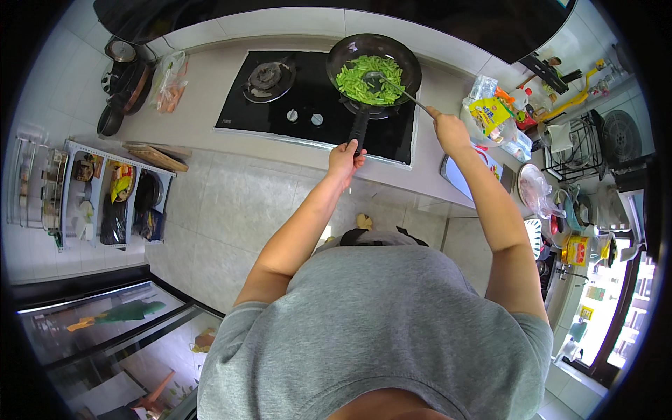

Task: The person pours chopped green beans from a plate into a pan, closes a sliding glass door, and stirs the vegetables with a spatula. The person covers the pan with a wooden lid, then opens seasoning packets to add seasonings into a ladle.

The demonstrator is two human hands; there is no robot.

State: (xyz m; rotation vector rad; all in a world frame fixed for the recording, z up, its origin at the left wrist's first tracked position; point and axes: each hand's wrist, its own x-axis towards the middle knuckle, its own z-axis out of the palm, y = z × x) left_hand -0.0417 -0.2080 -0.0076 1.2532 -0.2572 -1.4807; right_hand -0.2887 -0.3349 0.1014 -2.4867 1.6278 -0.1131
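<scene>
A dark wok (415, 55) sits on the right burner of a black gas hob (252, 121). Chopped green vegetables (362, 68), perhaps green beans, lie spread over its bottom. My left hand (345, 161) grips the end of the wok's black handle (360, 126), which points toward me. Held in my right hand (451, 131) is a long metal ladle or spatula (415, 100). Its head rests among the green pieces near the wok's middle, partly covered by them.
The left burner (264, 77) has no pan. Right of the hob stand a bowl with food packets (491, 118) and a cutting board (457, 176) beside a cleaver (507, 180). A plastic bag (170, 86) and dark cookware (128, 86) occupy the counter's left end. A shelf rack (118, 197) stands below.
</scene>
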